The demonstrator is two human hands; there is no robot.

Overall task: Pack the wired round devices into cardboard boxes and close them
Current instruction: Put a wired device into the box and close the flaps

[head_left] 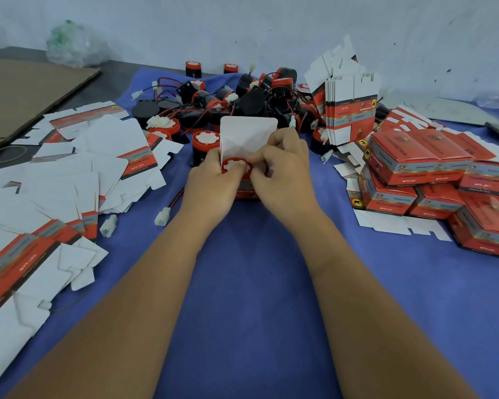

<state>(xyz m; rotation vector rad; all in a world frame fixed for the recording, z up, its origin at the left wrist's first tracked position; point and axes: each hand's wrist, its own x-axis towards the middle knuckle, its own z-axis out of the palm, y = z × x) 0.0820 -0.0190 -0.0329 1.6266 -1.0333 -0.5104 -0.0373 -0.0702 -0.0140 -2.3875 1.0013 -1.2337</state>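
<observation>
The wired round device [236,166] sits in the box [247,185] as your left hand [211,180] and right hand [283,174] pinch its rim, seating it under the raised flap [247,133].

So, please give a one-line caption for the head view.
Both hands press a round device into an open box on the blue cloth.

Red rim and white centre shown on round device [236,166] held between left hand [211,182] and right hand [283,174]. White flap seen on box [247,133] above hands. Surface [257,283] covered in blue cloth. Red-and-grey printed boxes [421,168] stacked right of right hand.
</observation>
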